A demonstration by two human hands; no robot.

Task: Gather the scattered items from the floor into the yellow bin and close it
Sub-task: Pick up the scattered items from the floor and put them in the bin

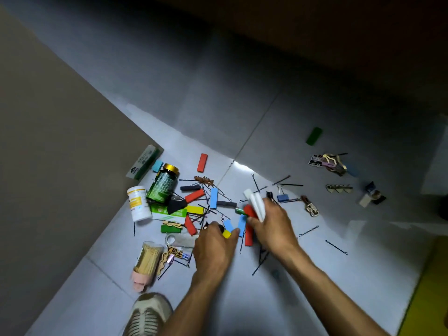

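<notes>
**Two hands gathering small blocks from a littered floor**

Nearest the viewer, at six o'clock, sits the toe of a shoe [149, 311]. Both forearms reach up and away from it toward the centre. The left hand [214, 248] is curled, its fingertips closing on a yellow block [227, 234] and a blue block [228, 224]; whether they are lifted, I cannot tell. The right hand [272, 226], just beside it at three o'clock, already clutches white blocks [254, 202] and a red block [249, 224], whose long axis runs from twelve to six o'clock.

A yellow surface at the frame's five o'clock corner is probably the yellow bin [429, 287]; it lies behind and right of the hands, nearer the right hand, so the load likely travels that way.

Beyond the hands, bobby pins, more coloured blocks, a green bottle [163, 184] and a white bottle [138, 203] lie around ten o'clock. Farther off, at two o'clock, a lone green block [314, 136] rests well apart.
</notes>
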